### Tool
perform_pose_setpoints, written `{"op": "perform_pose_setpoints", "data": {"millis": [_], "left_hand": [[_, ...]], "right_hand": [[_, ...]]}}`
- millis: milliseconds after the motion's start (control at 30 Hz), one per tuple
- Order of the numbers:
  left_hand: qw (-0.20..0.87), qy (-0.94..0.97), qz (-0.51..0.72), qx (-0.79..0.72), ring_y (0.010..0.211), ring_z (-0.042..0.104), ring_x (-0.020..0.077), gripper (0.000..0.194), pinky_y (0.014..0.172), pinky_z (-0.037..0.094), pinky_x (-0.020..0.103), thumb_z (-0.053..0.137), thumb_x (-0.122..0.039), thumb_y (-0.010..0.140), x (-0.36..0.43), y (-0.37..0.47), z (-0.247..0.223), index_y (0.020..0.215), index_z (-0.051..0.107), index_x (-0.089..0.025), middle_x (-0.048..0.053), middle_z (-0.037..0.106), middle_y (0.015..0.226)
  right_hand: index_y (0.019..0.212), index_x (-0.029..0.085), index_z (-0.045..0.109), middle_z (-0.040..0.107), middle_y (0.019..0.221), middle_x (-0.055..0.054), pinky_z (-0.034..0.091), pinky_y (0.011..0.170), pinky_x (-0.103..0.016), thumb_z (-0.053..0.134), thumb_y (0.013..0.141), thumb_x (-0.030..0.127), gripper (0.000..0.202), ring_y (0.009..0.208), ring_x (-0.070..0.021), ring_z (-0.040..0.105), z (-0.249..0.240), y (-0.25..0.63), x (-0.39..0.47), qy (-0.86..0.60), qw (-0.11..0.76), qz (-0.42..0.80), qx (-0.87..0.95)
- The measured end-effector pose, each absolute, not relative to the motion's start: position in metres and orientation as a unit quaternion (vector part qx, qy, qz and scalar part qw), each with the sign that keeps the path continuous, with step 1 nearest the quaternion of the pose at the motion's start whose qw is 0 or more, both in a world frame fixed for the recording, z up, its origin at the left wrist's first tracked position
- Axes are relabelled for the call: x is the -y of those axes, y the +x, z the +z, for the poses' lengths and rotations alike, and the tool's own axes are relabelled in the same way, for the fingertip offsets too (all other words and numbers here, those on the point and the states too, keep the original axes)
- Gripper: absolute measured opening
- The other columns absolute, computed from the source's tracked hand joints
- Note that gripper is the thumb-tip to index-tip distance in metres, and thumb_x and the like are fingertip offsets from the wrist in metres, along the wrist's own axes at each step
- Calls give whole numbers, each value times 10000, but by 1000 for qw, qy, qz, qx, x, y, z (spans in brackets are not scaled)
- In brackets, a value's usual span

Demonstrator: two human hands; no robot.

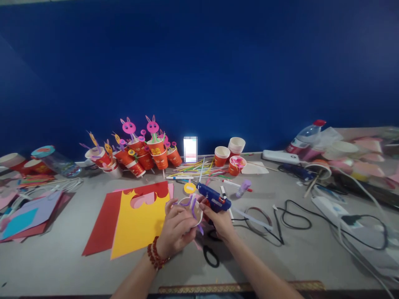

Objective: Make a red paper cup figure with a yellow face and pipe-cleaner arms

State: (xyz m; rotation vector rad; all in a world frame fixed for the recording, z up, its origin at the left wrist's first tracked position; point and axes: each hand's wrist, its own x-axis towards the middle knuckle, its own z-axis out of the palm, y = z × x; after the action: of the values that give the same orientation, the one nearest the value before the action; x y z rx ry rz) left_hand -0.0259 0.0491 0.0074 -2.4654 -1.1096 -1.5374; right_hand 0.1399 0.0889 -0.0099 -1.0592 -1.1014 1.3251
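I'd hold the paper cup (199, 213) with its purple strips (193, 202) steady above the table (77, 274), left hand (179, 226) wrapped round it — and angle the blue glue gun (215, 197), gripped in the right hand (222, 220) just beside it, away from skin.

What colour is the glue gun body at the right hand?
The glue gun body is blue, in the head view.

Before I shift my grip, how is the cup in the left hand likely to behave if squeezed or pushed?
The cup looks like thin paper, so it is probably light and could dent. Being round, it might roll if laid sideways. The purple strips look narrow, so would likely flex if brushed.
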Motion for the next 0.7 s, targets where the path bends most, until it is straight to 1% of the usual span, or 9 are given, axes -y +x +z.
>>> {"op": "perform_pose_setpoints", "data": {"millis": [133,233,300,433,600,700], "left_hand": [[21,-791,-496,358,752,606,176,122,1058,355,495,604,-130,840,-52,-26,3,824,655,-239,-26,731,745],[19,-789,-498,360,739,600,165,137,1050,363,483,613,-102,822,-53,-25,2,825,644,-235,-38,726,735],[17,-793,-491,359,740,602,159,149,1049,366,476,616,-87,811,-53,-25,1,822,636,-235,-46,723,725],[15,-804,-476,356,745,614,160,145,1048,376,470,603,-101,815,-51,-23,-3,828,634,-242,-45,725,720],[8,-791,-491,364,728,604,166,161,1029,383,469,605,-101,804,-47,-23,-6,816,632,-259,-49,725,708],[-1,-786,-502,362,717,599,165,165,1011,390,466,608,-97,803,-45,-24,-5,819,635,-259,-48,719,702]], "right_hand": [[711,179,716,702,751,-27,482,531,-267,840,669,389,248,601,-163,590,-2,141,-96,-433,522,572,462],[688,177,689,686,766,-25,497,559,-265,849,652,351,239,631,-162,596,-1,141,-98,-423,523,588,449],[681,179,661,666,761,-14,482,521,-255,849,644,349,256,588,-141,572,-3,141,-98,-415,522,605,435],[706,194,607,627,743,22,402,409,-227,851,629,382,318,457,-86,470,-11,142,-95,-398,514,641,407],[699,193,590,606,737,24,381,402,-216,867,600,403,362,461,-76,452,-16,143,-92,-387,507,660,397],[711,196,602,604,728,23,382,410,-222,861,624,399,340,474,-85,457,-16,142,-90,-380,500,670,397]]}}
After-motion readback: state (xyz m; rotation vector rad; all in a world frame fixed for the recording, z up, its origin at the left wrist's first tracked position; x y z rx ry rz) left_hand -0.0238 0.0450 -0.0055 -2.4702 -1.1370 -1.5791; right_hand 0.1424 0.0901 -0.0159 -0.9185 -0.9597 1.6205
